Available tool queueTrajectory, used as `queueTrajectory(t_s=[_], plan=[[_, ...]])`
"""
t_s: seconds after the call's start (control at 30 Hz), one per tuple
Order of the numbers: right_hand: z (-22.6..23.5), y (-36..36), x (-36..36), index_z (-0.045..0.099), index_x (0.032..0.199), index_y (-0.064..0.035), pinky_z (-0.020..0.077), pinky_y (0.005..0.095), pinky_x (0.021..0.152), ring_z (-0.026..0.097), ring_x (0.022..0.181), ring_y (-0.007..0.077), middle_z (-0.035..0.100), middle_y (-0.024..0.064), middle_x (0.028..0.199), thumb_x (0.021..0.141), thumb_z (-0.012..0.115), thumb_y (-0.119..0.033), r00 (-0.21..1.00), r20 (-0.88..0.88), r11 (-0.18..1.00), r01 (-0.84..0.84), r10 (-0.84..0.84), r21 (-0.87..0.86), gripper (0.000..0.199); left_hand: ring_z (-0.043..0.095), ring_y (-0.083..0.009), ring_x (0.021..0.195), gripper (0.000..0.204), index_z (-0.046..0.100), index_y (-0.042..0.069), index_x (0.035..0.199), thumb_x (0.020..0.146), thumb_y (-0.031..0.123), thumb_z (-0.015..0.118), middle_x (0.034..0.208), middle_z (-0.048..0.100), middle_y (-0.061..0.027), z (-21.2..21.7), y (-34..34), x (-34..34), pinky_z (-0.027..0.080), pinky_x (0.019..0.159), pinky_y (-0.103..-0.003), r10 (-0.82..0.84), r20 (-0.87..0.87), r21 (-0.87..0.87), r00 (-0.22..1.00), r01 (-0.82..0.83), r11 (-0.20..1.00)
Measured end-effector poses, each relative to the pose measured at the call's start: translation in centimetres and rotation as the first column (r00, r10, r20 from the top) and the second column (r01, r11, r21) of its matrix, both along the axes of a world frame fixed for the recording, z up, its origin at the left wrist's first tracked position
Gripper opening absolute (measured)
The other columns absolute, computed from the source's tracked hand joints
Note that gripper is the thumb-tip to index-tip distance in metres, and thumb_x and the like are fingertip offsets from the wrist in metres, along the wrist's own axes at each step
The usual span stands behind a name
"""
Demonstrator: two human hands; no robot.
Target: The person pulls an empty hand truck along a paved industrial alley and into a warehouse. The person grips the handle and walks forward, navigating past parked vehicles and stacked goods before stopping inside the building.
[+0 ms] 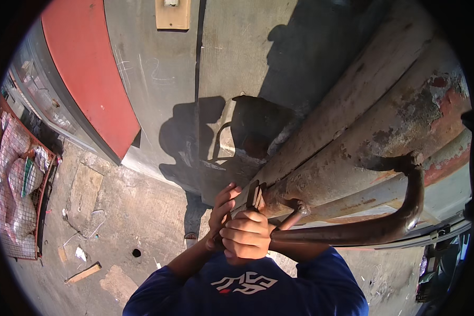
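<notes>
from a distance, far left, i see a wire-mesh cage with a rusty red frame (48, 197) holding plastic-wrapped bundles (13, 158). next comes a tall, flat red panel (87, 73), and below it a short, pale wooden stick (84, 272) on the concrete floor (126, 226). mid-view, my left hand (220, 213) has its fingers raised and slightly parted; i cannot tell whether the palm presses on anything. just beside it, the fingers of my right hand (246, 235) curl tightly around a dark brown, flat-edged piece (255, 194), whose layered, worn-looking end juts up against the post; its rest is hidden. right of that fist, a smooth brown bent metal tube (347, 231) is fixed to a thick, rusty round post (363, 137), mottled grey-brown, with flaking red paint toward its upper right.
</notes>
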State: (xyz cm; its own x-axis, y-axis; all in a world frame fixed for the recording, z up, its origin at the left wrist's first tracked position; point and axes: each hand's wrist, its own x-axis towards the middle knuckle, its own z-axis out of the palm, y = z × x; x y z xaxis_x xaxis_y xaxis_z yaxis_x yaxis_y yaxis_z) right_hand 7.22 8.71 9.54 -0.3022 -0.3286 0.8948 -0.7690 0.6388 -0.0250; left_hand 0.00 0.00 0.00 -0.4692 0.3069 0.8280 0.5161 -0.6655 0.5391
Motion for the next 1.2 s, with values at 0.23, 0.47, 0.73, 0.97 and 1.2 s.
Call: queueTrajectory(t_s=[0.23, 0.47, 0.73, 0.97, 1.2], plan=[[-3.4, -1.7, 8.4, 0.070, 0.105, -0.0114, 0.0453, 0.0493, 0.108, 0.060, 0.117, 0.0344, 0.063, 0.0151, 0.119, 0.080, 0.071, -0.023, 0.984, -0.102, 0.985, 0.138, -0.148, -0.101, 0.027, 0.045, -0.0315, 0.130, 0.064, 0.035, 0.004, 0.140, 0.091, 0.042, 0.050, 0.143, 0.042, -0.0219, 9.2, 3.7, 1.7, 0.036, 0.110, -0.045, 0.140, 0.448, 0.457, 0.883, -0.360, 0.813], [-4.1, 1.9, 18.2, 0.061, 0.100, -0.0015, 0.0571, 0.0437, 0.081, 0.066, 0.095, 0.0341, 0.065, 0.0146, 0.102, 0.074, 0.069, -0.007, 0.833, 0.413, 0.904, 0.425, -0.368, -0.050, 0.028, 0.040, -0.0205, 0.111, 0.042, 0.047, 0.004, 0.124, 0.084, 0.008, 0.061, 0.124, 0.043, -0.0117, 16.2, 5.4, -6.6, 0.033, 0.094, -0.036, 0.813, 0.359, -0.108, 0.458, -0.845, 0.524], [-12.3, -0.6, 23.9, 0.061, 0.096, 0.0010, 0.0524, 0.0351, 0.072, 0.064, 0.075, 0.0269, 0.065, 0.0150, 0.084, 0.086, 0.058, 0.001, 0.334, 0.706, 0.362, 0.925, -0.625, -0.117, 0.011, 0.048, -0.0194, 0.107, 0.046, 0.048, 0.001, 0.127, 0.090, 0.029, 0.052, 0.121, 0.050, -0.0101, 4.5, -0.7, -2.0, 0.035, 0.091, -0.035, 0.593, 0.451, -0.229, 0.667, -0.556, 0.799], [0.5, -1.3, 11.2, 0.047, 0.127, -0.0002, 0.0495, 0.0462, 0.086, 0.059, 0.094, 0.0327, 0.057, 0.0228, 0.110, 0.095, 0.052, -0.041, 0.738, -0.073, 0.704, 0.604, -0.671, -0.373, 0.052, 0.053, -0.0227, 0.112, 0.044, 0.052, -0.003, 0.125, 0.101, 0.033, 0.043, 0.120, 0.057, -0.0144, 4.5, 5.3, -2.0, 0.038, 0.096, -0.035, 0.200, 0.598, -0.182, 0.776, -0.112, 0.977], [13.8, -6.4, 1.2, 0.038, 0.139, 0.0030, 0.0489, 0.0330, 0.065, 0.058, 0.076, 0.0229, 0.057, 0.0144, 0.094, 0.091, 0.057, -0.061, 0.849, 0.277, 0.453, 0.484, -0.451, -0.748, 0.082, 0.063, -0.0156, 0.084, 0.038, 0.067, -0.004, 0.106, 0.095, 0.032, 0.063, 0.091, 0.071, -0.0152, 8.2, 5.8, -2.7, 0.049, 0.077, -0.032, -0.002, 0.613, -0.456, 0.790, 0.356, 0.816]])
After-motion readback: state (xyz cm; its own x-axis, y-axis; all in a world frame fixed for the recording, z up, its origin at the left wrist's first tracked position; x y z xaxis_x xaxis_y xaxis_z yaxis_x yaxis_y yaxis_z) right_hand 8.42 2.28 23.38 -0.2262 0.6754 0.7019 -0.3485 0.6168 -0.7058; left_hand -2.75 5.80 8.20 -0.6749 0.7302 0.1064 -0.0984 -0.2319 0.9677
